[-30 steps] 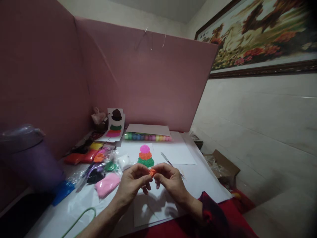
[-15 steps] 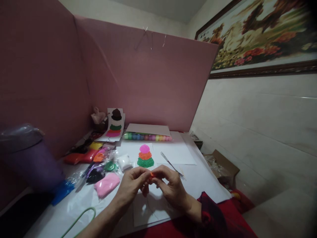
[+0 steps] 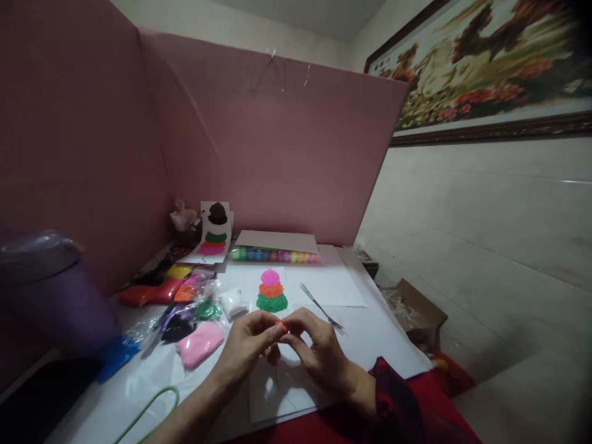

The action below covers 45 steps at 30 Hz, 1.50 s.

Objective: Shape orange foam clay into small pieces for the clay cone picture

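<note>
Between the fingertips of both hands is a small piece of orange modelling clay (image 3: 282, 327), mostly covered by the fingers. My left hand (image 3: 250, 343) pinches it from the left, thumb against fingers. From the other side my right hand (image 3: 319, 346) is closed on the same piece. Below them lies a white sheet of paper (image 3: 277, 404) with faint lines. Just beyond the hands, a stacked shape in pink, orange and green clay (image 3: 271, 290) lies on white paper. A metal fork-like tool (image 3: 322, 308) rests beyond my right hand.
Bags of coloured clay, including a pink one (image 3: 200, 345) and a white one (image 3: 232, 303), crowd the left side. A tray of coloured clay (image 3: 276, 255) lies at the back, near a picture card (image 3: 215, 234). A purple lidded container (image 3: 69, 302) stands far left.
The fingers have shifted slightly around the orange clay, and the left thumb lies further over it. Both hands stay in nearly the same place; the things on the table have not moved.
</note>
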### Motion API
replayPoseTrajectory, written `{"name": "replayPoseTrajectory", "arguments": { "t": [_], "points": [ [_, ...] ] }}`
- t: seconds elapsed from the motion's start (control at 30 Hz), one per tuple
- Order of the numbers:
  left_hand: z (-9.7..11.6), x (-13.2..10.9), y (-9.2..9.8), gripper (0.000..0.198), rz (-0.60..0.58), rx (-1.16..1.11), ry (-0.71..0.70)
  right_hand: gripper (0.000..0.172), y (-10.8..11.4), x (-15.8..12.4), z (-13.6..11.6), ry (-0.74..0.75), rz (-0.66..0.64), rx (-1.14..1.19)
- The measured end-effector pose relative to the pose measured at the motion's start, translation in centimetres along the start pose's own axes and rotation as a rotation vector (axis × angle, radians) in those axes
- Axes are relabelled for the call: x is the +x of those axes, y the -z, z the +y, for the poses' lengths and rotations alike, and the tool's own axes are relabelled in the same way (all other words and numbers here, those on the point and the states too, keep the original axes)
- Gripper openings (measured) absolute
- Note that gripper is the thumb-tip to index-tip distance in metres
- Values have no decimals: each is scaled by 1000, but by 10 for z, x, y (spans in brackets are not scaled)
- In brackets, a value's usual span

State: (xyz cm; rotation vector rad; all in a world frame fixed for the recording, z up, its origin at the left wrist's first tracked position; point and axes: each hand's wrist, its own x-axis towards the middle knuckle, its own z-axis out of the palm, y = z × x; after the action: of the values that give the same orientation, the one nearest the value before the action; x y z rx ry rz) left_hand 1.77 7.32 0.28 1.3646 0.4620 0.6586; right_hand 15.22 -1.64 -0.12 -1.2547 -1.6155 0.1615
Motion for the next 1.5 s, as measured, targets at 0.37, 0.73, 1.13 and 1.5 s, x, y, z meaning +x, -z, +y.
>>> {"name": "replayPoseTrajectory", "arguments": {
  "t": [0.37,0.73,1.13,1.5],
  "points": [
    [6,-2,3,16,145,-130,-70,20,-5,12,6,-484,191,688],
    [10,-4,-4,32,27,-37,-3,18,-3,6,-4,-340,54,544],
    [6,-3,-4,21,-16,-64,-9,10,-5,5,-5,-347,59,488],
    [4,0,2,30,160,-251,3,24,-3,12,3,-447,164,689]
  ]
}}
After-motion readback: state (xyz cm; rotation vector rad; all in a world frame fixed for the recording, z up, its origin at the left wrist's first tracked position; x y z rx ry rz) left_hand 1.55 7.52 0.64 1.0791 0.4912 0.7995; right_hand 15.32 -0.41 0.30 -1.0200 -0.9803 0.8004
